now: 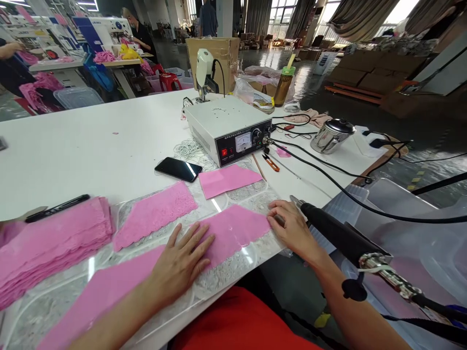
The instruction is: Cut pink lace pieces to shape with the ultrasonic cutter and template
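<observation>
My left hand (pixel 184 257) lies flat, fingers spread, at the left part of a pink fabric piece (pixel 233 228) on a clear-covered, marble-patterned sheet (pixel 219 279). At the piece's right end, my right hand (pixel 290 226) has its thumb and fingers curled together on the edge. Just beyond that hand is a black-handled tool with a metal tip (pixel 335 231), its cable running off to the right. Under my left forearm stretches another pink piece (pixel 109 287). A scallop-edged pink piece (pixel 156 211) and a plain pink piece (pixel 229 180) lie farther back.
A stack of pink pieces (pixel 54 248) with a black pen (pixel 57 208) sits at left. Behind are a phone (pixel 178 169), a control box with a meter (pixel 233 129), orange-handled snips (pixel 271 163) and a metal mug (pixel 332 136). Black cables (pixel 317 167) cross the right side above plastic bins (pixel 408 209).
</observation>
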A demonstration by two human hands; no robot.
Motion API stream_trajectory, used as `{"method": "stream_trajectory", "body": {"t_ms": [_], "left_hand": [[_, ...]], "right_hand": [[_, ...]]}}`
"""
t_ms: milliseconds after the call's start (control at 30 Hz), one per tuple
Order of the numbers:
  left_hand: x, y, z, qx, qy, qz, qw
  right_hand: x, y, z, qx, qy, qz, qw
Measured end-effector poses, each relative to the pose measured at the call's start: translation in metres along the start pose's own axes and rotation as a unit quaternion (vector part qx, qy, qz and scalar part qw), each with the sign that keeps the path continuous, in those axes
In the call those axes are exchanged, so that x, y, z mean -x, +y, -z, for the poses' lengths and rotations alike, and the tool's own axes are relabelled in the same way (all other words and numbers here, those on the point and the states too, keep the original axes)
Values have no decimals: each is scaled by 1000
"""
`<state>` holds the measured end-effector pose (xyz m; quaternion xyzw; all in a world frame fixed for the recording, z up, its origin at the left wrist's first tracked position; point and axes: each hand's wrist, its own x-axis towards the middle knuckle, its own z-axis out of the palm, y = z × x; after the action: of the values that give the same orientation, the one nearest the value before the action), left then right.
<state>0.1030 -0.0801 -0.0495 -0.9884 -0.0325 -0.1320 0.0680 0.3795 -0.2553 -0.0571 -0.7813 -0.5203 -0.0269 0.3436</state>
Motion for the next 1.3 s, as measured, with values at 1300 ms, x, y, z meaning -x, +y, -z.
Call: {"method": "stream_trajectory", "body": {"t_ms": [1300], "left_hand": [[-2,-10,1,17,0,-21,1000]], "right_hand": [[29,9,0,-31,101,86,991]]}}
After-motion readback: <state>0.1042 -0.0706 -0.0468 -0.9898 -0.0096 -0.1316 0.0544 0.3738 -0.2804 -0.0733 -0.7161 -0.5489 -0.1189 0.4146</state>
